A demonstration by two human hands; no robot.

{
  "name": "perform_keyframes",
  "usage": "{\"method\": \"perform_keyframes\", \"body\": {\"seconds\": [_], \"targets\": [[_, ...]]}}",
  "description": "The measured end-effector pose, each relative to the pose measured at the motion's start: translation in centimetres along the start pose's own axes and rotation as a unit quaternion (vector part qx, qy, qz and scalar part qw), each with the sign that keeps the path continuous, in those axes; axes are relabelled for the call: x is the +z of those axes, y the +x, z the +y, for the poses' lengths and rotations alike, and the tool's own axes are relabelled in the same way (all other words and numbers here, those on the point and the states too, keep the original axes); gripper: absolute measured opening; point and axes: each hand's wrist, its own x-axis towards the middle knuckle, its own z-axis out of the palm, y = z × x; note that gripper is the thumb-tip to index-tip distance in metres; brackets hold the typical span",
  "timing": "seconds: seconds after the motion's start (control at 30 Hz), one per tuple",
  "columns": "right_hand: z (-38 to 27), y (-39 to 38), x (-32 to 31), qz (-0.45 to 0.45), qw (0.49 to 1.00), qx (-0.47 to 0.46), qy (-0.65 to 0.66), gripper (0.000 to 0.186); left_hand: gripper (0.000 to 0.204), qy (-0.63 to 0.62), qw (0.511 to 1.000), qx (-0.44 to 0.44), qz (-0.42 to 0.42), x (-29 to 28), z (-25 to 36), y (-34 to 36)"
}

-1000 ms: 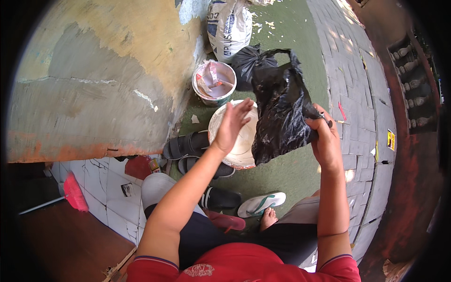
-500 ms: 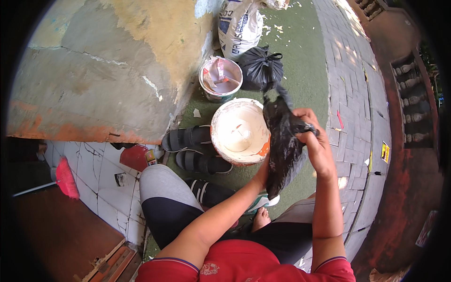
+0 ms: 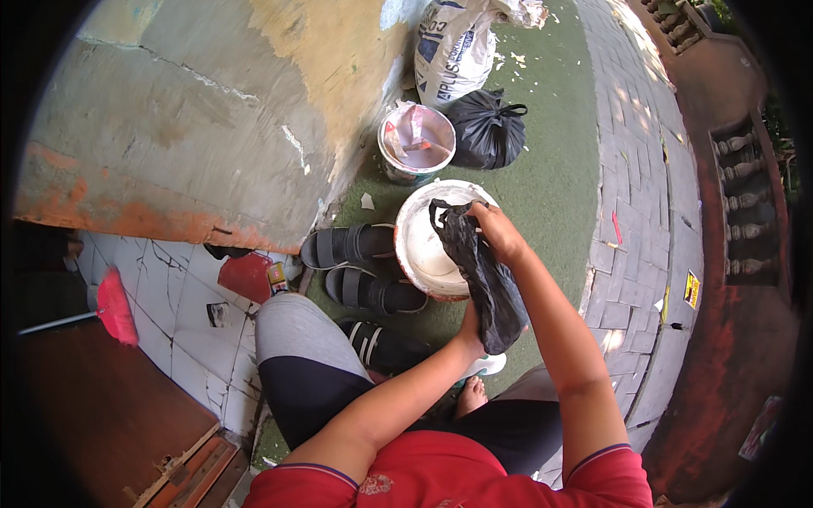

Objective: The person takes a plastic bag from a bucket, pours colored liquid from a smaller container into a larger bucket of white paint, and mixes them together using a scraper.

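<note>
A black plastic bag (image 3: 495, 300) hangs between my hands over the near right edge of a large white bucket (image 3: 410, 241). My right hand (image 3: 500, 233) pinches the bag near its looped top. The bag's lower end rests against my left hand (image 3: 470, 333), which holds it from beneath with most fingers hidden behind the plastic. Pale residue coats the bucket's inside; part of its opening is covered by the bag. What the bag contains, if anything, cannot be seen.
Beyond the bucket stand a smaller pail (image 3: 392, 157) of greyish liquid with torn wrappers, a tied black bag (image 3: 489, 131) and a white sack (image 3: 453, 55). Dark sandals (image 3: 373, 292) lie left of the bucket. A pink broom (image 3: 116, 306) is on the cracked tiles.
My right hand has moved left and slightly farther away, bringing the bag's top over the bucket. The bag's loop now shows, and the view has shifted slightly.
</note>
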Motion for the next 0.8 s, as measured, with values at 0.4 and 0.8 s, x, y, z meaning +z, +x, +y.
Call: {"method": "perform_keyframes", "body": {"seconds": [0.4,0.8], "targets": [[3.2,5.2,0.0,0.046,0.984,0.102,-0.141,0.036,0.053,0.061,0.998,0.022,0.013,1.8,0.9,0.0],[6.4,8.8,-2.2,0.022,0.960,0.124,-0.251,0.050,0.048,0.108,0.947,-0.024,0.301,5.0,2.1,0.3]]}}
